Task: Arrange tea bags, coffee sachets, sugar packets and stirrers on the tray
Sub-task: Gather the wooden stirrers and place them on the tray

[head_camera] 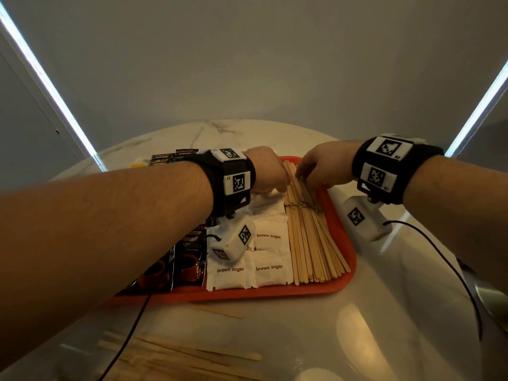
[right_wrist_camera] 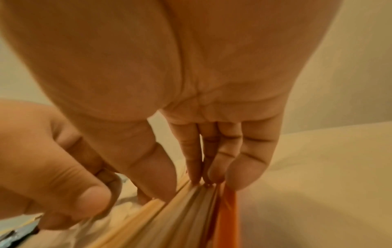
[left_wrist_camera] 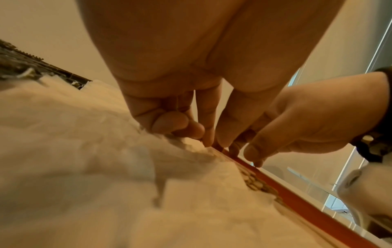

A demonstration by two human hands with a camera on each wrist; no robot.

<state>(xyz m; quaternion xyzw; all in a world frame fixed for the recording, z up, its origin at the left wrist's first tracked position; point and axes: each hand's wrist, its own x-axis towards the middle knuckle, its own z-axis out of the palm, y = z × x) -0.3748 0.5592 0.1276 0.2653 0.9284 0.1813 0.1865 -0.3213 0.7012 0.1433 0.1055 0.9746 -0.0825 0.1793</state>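
1. The fingers (right_wrist_camera: 244,161) of the right hand (head_camera: 323,163) are extended downward, their tips pressed on the far ends of the flat pale wooden stirrers (head_camera: 310,237); nothing is clasped by them.
2. The left hand (head_camera: 268,169) is set just beside them, across the bundle, with the small fingers (left_wrist_camera: 169,122) curled against the white sachets and the longer ones reaching down to the stirrers' edge; whether a stirrer is pinched cannot be told.
3. The stirrers are laid lengthwise in a thick row beneath both hands, along the right-hand wall of the red rectangular plastic tray (head_camera: 345,243).
4. Just left of the stirrers, under the left wrist, white paper packets printed "brown sugar" (head_camera: 269,251) are laid flat in rows.
5. Further left, dark glossy coffee sachets with a red cup picture (head_camera: 189,259) are lined up beside the sugar, partly hidden by the left forearm.
6. The tray is carried by a pale marble-patterned round tabletop (head_camera: 302,325).
7. Loose wooden stirrers (head_camera: 198,356) are scattered on the tabletop well behind the hands, outside the tray.
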